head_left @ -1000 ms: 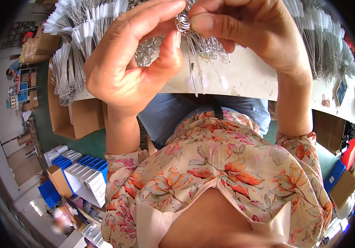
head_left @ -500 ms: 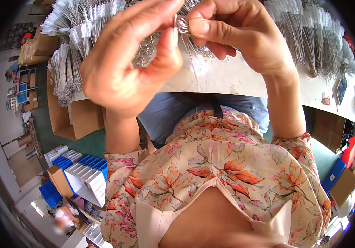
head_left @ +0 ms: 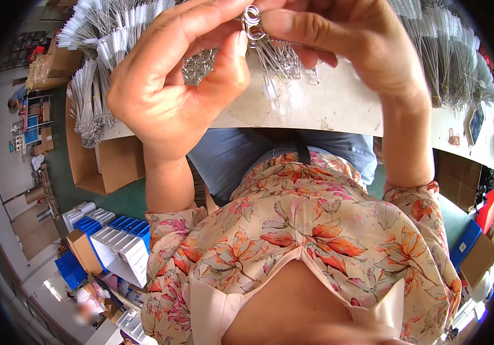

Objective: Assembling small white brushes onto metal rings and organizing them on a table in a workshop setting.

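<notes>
My left hand [head_left: 172, 98] is raised over the table, thumb and forefinger closed at the edge of a small bunch of shiny metal rings [head_left: 252, 22]. Facing it, my right hand [head_left: 368, 49] has its thumb and fingers pressed together beside the rings. A thin twisted wire [head_left: 286, 43] runs from the rings to beneath my right thumb; its far end is hidden by the fingers. Behind the hands, loose metal rings [head_left: 201, 66] lie in a pile. Thin wire stems with looped ends [head_left: 276, 63] lie on the table below the rings.
Bundles of white-bristled wire brushes stand at the left [head_left: 112, 46] and right [head_left: 442, 52] of the white table [head_left: 327, 109]. An open cardboard box [head_left: 106, 167] is at the table's left edge. Blue and white plastic bins [head_left: 117, 253] stand beyond it. A dark phone-like object [head_left: 475, 126] lies far right.
My right hand has shifted up and right, its forearm swinging outward. The rings have turned and now show as open circles, with the twisted wire visible beside them. The left hand barely moved.
</notes>
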`<state>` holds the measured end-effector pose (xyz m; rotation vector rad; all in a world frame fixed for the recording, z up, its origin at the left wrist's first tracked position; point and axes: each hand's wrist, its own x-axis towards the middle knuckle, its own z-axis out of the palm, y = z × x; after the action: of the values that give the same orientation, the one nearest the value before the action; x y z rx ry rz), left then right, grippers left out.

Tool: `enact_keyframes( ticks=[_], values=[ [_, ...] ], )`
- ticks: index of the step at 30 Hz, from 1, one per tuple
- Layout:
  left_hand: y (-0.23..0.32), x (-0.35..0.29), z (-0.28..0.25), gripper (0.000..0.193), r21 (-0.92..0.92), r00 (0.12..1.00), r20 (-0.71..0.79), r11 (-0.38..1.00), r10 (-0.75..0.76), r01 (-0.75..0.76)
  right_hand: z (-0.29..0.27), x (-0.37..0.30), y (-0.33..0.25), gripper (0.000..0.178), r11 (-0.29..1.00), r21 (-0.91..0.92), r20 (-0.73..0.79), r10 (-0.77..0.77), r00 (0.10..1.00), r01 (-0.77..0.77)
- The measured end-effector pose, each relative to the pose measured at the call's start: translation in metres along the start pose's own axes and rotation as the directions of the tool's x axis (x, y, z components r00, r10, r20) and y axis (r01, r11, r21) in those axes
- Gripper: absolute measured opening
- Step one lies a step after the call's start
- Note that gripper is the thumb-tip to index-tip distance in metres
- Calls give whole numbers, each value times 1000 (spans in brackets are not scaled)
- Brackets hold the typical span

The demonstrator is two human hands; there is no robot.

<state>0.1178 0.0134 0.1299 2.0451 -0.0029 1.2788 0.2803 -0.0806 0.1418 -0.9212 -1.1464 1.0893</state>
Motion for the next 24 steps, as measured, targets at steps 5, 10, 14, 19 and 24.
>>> enact_keyframes(
  ticks=[5, 10, 14, 19, 24],
  values=[
    [3, 5, 1, 28, -4, 997, 47, 998, -62, 62, -13, 6, -25, 12, 977, -58, 114, 210, 971, -204],
    [-1, 4, -1, 26, -7, 996, 59, 998, -60, 61, -7, 3, -19, 11, 971, -236, 111, 69, 991, -41],
    [1, 3, 5, 21, -149, 983, -61, 976, -172, 161, -2, -2, -1, 11, 997, -73, 54, 19, 998, -15],
    [6, 6, -2, 27, 51, 984, -2, 982, -179, 179, 8, -6, 3, 11, 983, -119, -59, -146, 988, 138],
    [11, 7, -6, 27, 56, 961, 31, 960, -275, 273, 16, -10, 1, 10, 974, -182, -138, -164, 977, 138]
  ],
)
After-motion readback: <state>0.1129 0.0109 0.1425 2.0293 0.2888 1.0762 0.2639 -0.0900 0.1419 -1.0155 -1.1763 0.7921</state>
